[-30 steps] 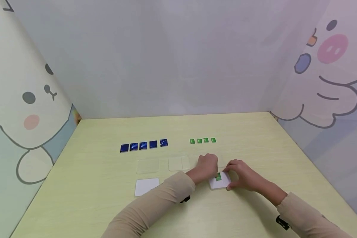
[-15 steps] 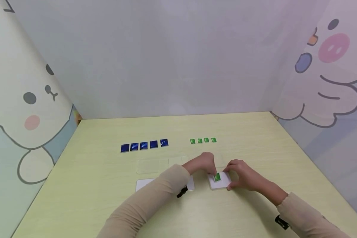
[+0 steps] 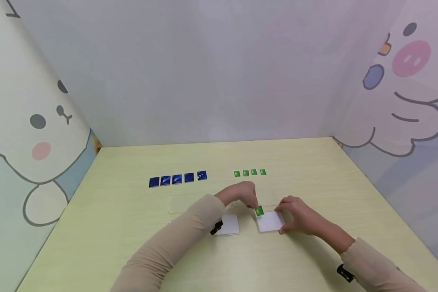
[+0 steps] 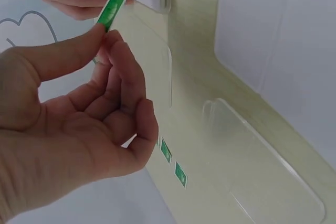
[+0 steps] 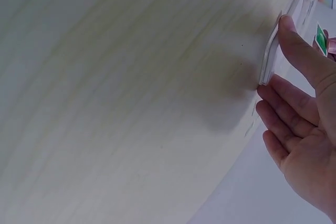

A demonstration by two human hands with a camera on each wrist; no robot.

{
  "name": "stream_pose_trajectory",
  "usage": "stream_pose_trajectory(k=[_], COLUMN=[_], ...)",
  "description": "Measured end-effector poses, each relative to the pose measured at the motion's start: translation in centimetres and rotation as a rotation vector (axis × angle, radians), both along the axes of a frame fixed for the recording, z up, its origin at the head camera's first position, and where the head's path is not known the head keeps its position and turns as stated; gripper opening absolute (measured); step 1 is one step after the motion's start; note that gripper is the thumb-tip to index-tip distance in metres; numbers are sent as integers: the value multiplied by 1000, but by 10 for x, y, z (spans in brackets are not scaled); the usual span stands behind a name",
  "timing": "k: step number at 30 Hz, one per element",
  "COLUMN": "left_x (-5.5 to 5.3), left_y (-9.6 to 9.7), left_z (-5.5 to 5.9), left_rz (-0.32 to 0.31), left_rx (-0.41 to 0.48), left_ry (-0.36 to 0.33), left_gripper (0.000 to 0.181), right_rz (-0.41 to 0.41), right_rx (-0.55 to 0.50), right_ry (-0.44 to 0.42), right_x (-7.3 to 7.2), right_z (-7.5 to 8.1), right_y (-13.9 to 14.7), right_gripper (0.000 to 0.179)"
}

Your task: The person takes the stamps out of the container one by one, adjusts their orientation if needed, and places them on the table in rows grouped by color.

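My left hand [image 3: 245, 194] pinches a small green card with a white border [image 4: 113, 10] between thumb and fingertips. In the head view the card is over the back left corner of a flat, white-topped case [image 3: 270, 222]. My right hand [image 3: 301, 215] holds that case by its right side, thumb at the front corner and fingers at the back corner. From the right wrist view, thumb and fingertips press on the edges of the case [image 5: 270, 59]. Two more white cases lie to the left, one showing beside the left sleeve [image 3: 228, 224], the other mostly hidden by it.
Clear plastic lids [image 3: 180, 204] lie behind the cases, partly covered by the left arm. Farther back are a row of several dark blue cards [image 3: 177, 179] and a row of several small green cards [image 3: 245, 173]. Walls with cartoon prints [image 3: 410, 59] border the table [image 3: 295, 162].
My left hand has drawn the green card from the middle of the white case top to its back left corner, moving left and back. The right hand has stayed on the case.
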State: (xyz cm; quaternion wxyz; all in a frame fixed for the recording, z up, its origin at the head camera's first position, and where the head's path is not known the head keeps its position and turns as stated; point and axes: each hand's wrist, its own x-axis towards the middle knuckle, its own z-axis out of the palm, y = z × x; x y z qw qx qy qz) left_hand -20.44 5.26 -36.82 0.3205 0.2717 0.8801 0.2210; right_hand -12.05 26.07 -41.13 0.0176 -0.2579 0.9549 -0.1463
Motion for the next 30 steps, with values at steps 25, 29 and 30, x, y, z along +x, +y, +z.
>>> stream_pose_trajectory(k=[25,29,30], left_x=[-28,-34,-35], left_y=[-32,-36,-37], left_z=[5,3,2], left_rz=[86,82,81], left_rx=[66,63,64], left_ry=[-53,-56,-59], left_gripper=[11,11,11], right_rz=[-12,-7,-6], right_rx=[-8,-9,-10], right_ry=[-2,-1,-1], right_x=[1,1,1], right_z=[-2,-2,-1], right_y=[2,2,2], right_gripper=[50,50,50])
